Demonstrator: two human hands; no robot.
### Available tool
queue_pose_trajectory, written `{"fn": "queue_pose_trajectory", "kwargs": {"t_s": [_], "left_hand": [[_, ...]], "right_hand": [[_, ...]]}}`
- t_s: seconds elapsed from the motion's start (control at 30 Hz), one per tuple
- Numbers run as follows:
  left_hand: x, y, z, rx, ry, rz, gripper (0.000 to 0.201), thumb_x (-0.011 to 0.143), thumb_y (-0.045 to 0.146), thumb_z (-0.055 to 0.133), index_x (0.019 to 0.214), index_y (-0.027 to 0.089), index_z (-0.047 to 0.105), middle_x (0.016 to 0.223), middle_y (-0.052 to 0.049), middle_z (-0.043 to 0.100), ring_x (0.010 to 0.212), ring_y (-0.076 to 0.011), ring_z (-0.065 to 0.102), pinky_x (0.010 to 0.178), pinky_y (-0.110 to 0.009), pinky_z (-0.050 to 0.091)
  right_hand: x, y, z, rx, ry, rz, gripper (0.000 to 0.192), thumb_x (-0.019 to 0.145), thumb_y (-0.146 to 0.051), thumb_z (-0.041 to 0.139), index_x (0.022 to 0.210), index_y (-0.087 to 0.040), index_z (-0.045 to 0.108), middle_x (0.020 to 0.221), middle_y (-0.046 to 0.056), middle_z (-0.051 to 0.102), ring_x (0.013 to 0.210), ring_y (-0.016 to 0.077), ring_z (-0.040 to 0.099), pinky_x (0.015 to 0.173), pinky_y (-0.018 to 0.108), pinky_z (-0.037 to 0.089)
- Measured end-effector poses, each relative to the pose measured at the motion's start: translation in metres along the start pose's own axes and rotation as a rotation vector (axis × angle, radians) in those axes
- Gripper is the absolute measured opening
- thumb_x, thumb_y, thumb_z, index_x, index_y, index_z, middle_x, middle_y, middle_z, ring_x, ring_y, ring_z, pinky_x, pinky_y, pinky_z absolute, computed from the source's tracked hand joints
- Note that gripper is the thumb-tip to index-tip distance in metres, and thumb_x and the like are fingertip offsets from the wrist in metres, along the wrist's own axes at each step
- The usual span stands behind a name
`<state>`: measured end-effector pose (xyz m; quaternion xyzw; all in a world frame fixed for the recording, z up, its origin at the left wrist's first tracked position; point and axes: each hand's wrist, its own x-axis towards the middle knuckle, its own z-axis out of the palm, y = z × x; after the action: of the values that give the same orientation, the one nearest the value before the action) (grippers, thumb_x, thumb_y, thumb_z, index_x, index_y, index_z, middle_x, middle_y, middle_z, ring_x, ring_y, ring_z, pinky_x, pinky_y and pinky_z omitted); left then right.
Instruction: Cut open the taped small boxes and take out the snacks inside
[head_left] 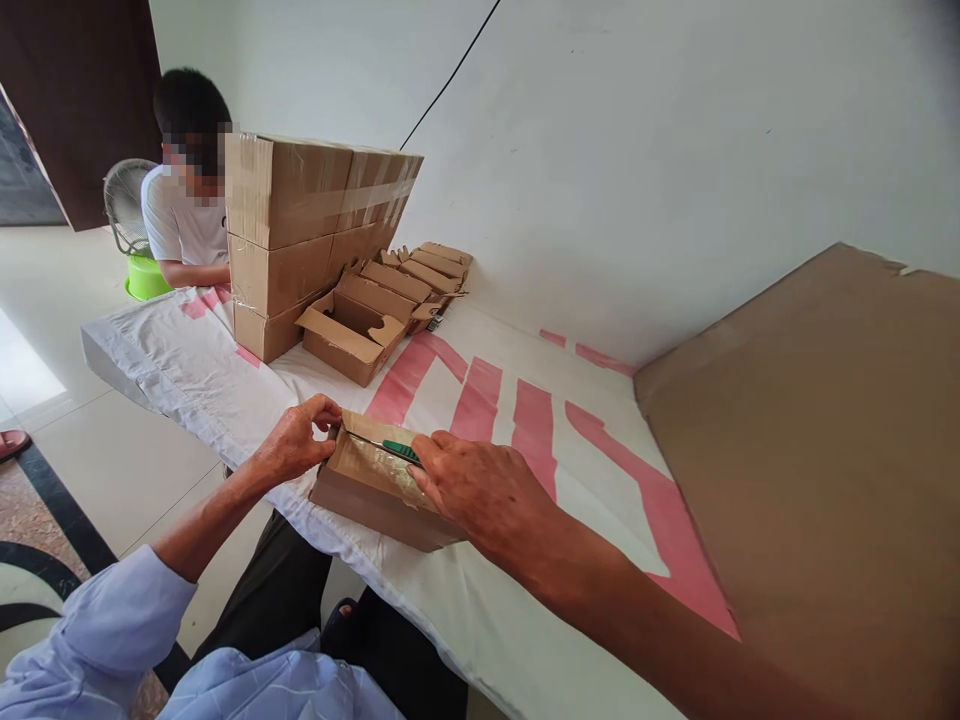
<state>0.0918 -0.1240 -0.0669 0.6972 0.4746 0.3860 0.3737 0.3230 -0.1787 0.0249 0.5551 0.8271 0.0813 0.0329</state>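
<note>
A small brown cardboard box (375, 507) lies near the front edge of the cloth-covered table, its upper side partly covered by clear tape or film. My left hand (300, 440) is closed at the box's left end, thumb and fingers pinching its edge. In my right hand (472, 485) is a slim green-handled tool (400, 450) with a thin metal end. That metal end points left along the top of the box, toward my left fingertips. Whether it touches the cardboard I cannot tell. My right hand covers the far right part of the box.
Taped cartons (304, 195) are stacked at the back left, with several open small boxes (352, 325) lined up beside them. A large cardboard sheet (825, 450) stands at the right. Behind the stack sits another person (184, 215), near a fan (129, 205) and a green stool (148, 278).
</note>
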Motion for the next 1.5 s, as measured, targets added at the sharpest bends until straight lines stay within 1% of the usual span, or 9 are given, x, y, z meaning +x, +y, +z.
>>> {"fn": "queue_pose_trajectory", "kwargs": {"t_s": [0.1, 0.2, 0.43, 0.6, 0.7, 0.97, 1.13, 1.33, 1.5], "left_hand": [[-0.001, 0.001, -0.002, 0.013, 0.002, 0.01, 0.038, 0.068, 0.009, 0.067, 0.103, 0.024, 0.062, 0.107, -0.001, 0.082, 0.094, -0.0213, 0.07, 0.089, -0.034, 0.053], [-0.003, 0.003, -0.006, 0.023, 0.021, 0.001, 0.037, 0.068, 0.009, 0.068, 0.102, 0.024, 0.063, 0.107, -0.003, 0.082, 0.096, -0.0225, 0.071, 0.091, -0.036, 0.054], [-0.006, 0.006, -0.007, 0.081, 0.033, -0.023, 0.04, 0.067, 0.009, 0.069, 0.103, 0.025, 0.064, 0.109, -0.003, 0.081, 0.099, -0.0251, 0.072, 0.092, -0.039, 0.055], [-0.008, 0.011, -0.003, 0.061, 0.001, -0.017, 0.042, 0.066, 0.008, 0.07, 0.104, 0.025, 0.064, 0.11, -0.003, 0.081, 0.102, -0.025, 0.072, 0.093, -0.038, 0.055], [-0.007, 0.013, -0.001, 0.041, -0.017, -0.006, 0.043, 0.065, 0.008, 0.07, 0.105, 0.025, 0.064, 0.109, -0.003, 0.081, 0.102, -0.0252, 0.072, 0.095, -0.039, 0.055], [-0.005, 0.012, -0.004, 0.066, -0.036, 0.007, 0.05, 0.066, 0.009, 0.068, 0.113, 0.024, 0.063, 0.119, -0.005, 0.078, 0.114, -0.0272, 0.071, 0.101, -0.04, 0.053], [-0.008, 0.01, -0.006, 0.035, -0.049, -0.011, 0.057, 0.063, 0.007, 0.069, 0.117, 0.024, 0.059, 0.12, -0.006, 0.078, 0.115, -0.0278, 0.071, 0.1, -0.039, 0.054], [-0.009, 0.01, -0.012, -0.022, -0.041, -0.05, 0.059, 0.062, 0.011, 0.072, 0.118, 0.022, 0.057, 0.123, -0.008, 0.078, 0.118, -0.0285, 0.07, 0.104, -0.04, 0.051], [-0.008, 0.009, -0.008, -0.02, -0.054, -0.036, 0.06, 0.062, 0.009, 0.07, 0.119, 0.023, 0.058, 0.125, -0.008, 0.078, 0.121, -0.0286, 0.069, 0.105, -0.04, 0.052]], "right_hand": [[0.001, -0.008, -0.006, -0.099, -0.102, -0.009, 0.014, 0.104, -0.023, 0.057, 0.101, -0.02, 0.07, 0.087, 0.011, 0.075, 0.07, 0.022, 0.074, 0.053, 0.029, 0.034], [0.004, -0.012, -0.012, -0.114, -0.138, -0.022, 0.014, 0.103, -0.017, 0.056, 0.102, -0.018, 0.07, 0.091, 0.013, 0.076, 0.075, 0.0245, 0.076, 0.055, 0.03, 0.037], [0.002, -0.003, -0.006, -0.117, -0.088, -0.074, 0.017, 0.102, -0.015, 0.054, 0.1, -0.019, 0.07, 0.089, 0.011, 0.076, 0.074, 0.0227, 0.074, 0.057, 0.03, 0.039], [-0.006, 0.006, 0.001, -0.098, -0.095, -0.059, 0.015, 0.103, -0.018, 0.056, 0.099, -0.02, 0.07, 0.086, 0.009, 0.075, 0.068, 0.0215, 0.071, 0.052, 0.03, 0.028], [-0.014, 0.013, 0.004, -0.091, -0.034, -0.042, 0.012, 0.103, -0.023, 0.058, 0.1, -0.022, 0.069, 0.086, 0.007, 0.074, 0.065, 0.0197, 0.069, 0.051, 0.029, 0.024], [-0.004, 0.007, 0.001, -0.026, 0.007, -0.097, 0.015, 0.104, -0.021, 0.055, 0.095, -0.02, 0.067, 0.091, 0.009, 0.073, 0.072, 0.021, 0.068, 0.056, 0.031, 0.031], [0.001, 0.006, 0.005, 0.196, 0.061, -0.165, 0.016, 0.105, -0.026, 0.054, 0.098, -0.022, 0.067, 0.095, 0.005, 0.076, 0.083, 0.0196, 0.069, 0.068, 0.03, 0.042], [-0.006, 0.027, 0.01, 0.223, 0.056, -0.102, 0.021, 0.104, -0.026, 0.051, 0.095, -0.023, 0.069, 0.097, 0.004, 0.077, 0.084, 0.0206, 0.07, 0.064, 0.03, 0.041], [-0.002, 0.022, 0.011, 0.17, -0.002, -0.116, 0.022, 0.106, -0.028, 0.051, 0.101, -0.021, 0.071, 0.102, 0.007, 0.077, 0.086, 0.0211, 0.07, 0.063, 0.03, 0.039]]}}
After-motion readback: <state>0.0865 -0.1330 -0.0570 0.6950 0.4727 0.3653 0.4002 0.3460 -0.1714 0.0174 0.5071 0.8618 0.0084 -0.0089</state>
